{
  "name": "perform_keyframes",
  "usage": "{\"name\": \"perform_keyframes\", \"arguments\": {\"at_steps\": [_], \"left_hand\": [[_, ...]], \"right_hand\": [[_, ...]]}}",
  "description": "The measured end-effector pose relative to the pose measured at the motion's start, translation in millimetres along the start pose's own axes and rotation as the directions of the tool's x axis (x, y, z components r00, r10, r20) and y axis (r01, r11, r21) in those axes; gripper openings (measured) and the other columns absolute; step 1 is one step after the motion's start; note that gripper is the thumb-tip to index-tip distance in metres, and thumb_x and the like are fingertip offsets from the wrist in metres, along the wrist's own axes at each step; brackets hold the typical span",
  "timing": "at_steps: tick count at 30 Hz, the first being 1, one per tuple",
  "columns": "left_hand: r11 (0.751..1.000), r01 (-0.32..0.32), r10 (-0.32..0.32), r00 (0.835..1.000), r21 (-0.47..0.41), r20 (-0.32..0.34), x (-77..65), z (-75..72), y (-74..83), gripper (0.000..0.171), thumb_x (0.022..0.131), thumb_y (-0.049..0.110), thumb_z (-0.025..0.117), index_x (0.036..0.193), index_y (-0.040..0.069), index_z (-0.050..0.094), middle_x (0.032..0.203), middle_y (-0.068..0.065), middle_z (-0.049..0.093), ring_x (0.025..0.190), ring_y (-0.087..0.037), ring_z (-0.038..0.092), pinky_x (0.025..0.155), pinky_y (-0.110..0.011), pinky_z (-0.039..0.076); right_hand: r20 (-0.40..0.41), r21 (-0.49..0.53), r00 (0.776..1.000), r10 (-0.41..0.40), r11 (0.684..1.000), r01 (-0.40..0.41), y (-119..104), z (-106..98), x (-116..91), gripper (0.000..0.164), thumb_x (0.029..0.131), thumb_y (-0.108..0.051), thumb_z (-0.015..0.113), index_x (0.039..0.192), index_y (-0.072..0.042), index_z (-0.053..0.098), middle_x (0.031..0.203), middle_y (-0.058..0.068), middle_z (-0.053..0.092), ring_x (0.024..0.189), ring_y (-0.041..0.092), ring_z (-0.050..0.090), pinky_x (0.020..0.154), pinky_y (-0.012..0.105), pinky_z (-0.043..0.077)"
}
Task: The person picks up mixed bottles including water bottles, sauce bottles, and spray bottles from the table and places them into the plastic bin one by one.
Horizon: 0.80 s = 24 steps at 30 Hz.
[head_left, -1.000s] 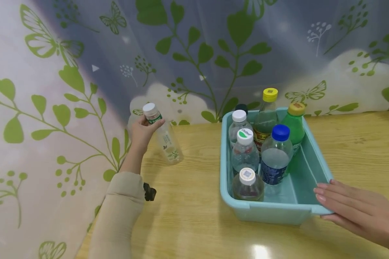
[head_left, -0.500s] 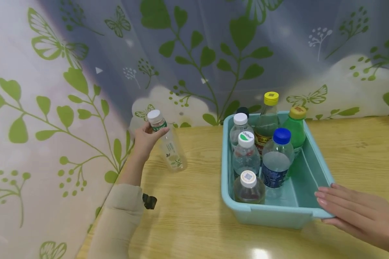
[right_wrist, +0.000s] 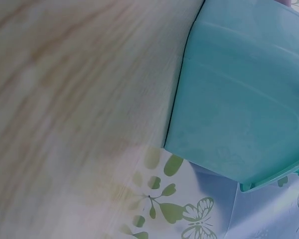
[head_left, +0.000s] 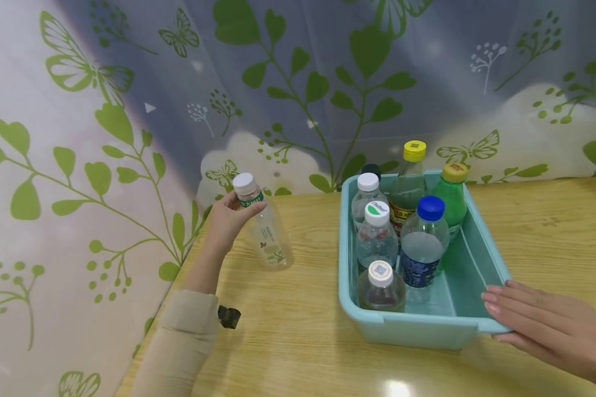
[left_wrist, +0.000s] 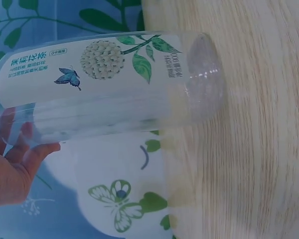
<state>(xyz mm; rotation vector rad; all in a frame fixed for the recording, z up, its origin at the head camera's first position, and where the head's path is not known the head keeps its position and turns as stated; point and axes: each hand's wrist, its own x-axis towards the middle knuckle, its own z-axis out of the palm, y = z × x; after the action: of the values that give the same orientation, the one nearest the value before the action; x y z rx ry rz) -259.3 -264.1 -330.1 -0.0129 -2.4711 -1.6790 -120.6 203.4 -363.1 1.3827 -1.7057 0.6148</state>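
My left hand (head_left: 230, 223) grips a clear plastic bottle (head_left: 270, 242) near its neck, under the white cap. The bottle looks drained, with its base close over the wooden table. Its label, seen in the left wrist view, carries a white flower and a blue butterfly (left_wrist: 68, 77). On the near right corner of a light blue bin (head_left: 417, 333) rests my right hand (head_left: 551, 325), fingers straight across the rim and thumb low on the outside. Only the bin's outer wall (right_wrist: 239, 109) fills much of the right wrist view.
Several bottles stand in the bin's left and middle: a blue-capped bottle (head_left: 424, 248), a green bottle (head_left: 452, 196), a yellow-capped glass bottle (head_left: 408, 184) and white-capped ones. A leaf-patterned curtain (head_left: 298, 82) borders the wooden table (head_left: 298, 331) at the back and left.
The left hand and the bottle have shifted a little to the right and nearer over the table. My right hand has stayed on the bin's corner.
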Motion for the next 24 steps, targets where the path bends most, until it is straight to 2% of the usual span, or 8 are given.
{"name": "perform_keyframes", "arguments": {"at_steps": [9, 18, 24], "left_hand": [[0.997, -0.07, 0.072, 0.996, -0.041, 0.047, -15.1, 8.6, 3.9, 0.053, 0.081, 0.023, 0.077, 0.129, 0.01, 0.058, 0.129, -0.009, 0.058, 0.121, -0.021, 0.052, 0.098, -0.043, 0.045], [1.0, -0.029, 0.029, 0.996, -0.004, 0.086, -28.9, 17.8, 12.5, 0.055, 0.078, 0.026, 0.08, 0.126, 0.01, 0.059, 0.126, -0.008, 0.061, 0.12, -0.021, 0.054, 0.098, -0.044, 0.046], [0.999, -0.031, 0.033, 0.995, -0.015, 0.092, -36.8, 22.7, 17.6, 0.048, 0.078, 0.019, 0.079, 0.122, 0.006, 0.062, 0.125, -0.011, 0.061, 0.12, -0.022, 0.054, 0.099, -0.044, 0.045]], "right_hand": [[0.015, -0.007, 1.0, 0.015, 1.0, -0.015, -1.5, -0.6, -0.7, 0.039, 0.097, -0.03, 0.054, 0.113, 0.002, 0.068, 0.123, 0.007, 0.062, 0.125, 0.009, 0.05, 0.107, 0.02, 0.033], [0.044, -0.018, 0.998, 0.032, 0.999, -0.032, -1.5, -2.2, -2.5, 0.04, 0.096, -0.033, 0.053, 0.113, 0.001, 0.069, 0.126, 0.003, 0.059, 0.125, 0.008, 0.049, 0.107, 0.019, 0.032], [0.041, -0.008, 0.998, 0.04, 0.999, -0.04, -1.3, -1.5, -4.2, 0.039, 0.096, -0.033, 0.054, 0.111, 0.0, 0.07, 0.125, 0.003, 0.059, 0.125, 0.008, 0.05, 0.106, 0.018, 0.033]]}}
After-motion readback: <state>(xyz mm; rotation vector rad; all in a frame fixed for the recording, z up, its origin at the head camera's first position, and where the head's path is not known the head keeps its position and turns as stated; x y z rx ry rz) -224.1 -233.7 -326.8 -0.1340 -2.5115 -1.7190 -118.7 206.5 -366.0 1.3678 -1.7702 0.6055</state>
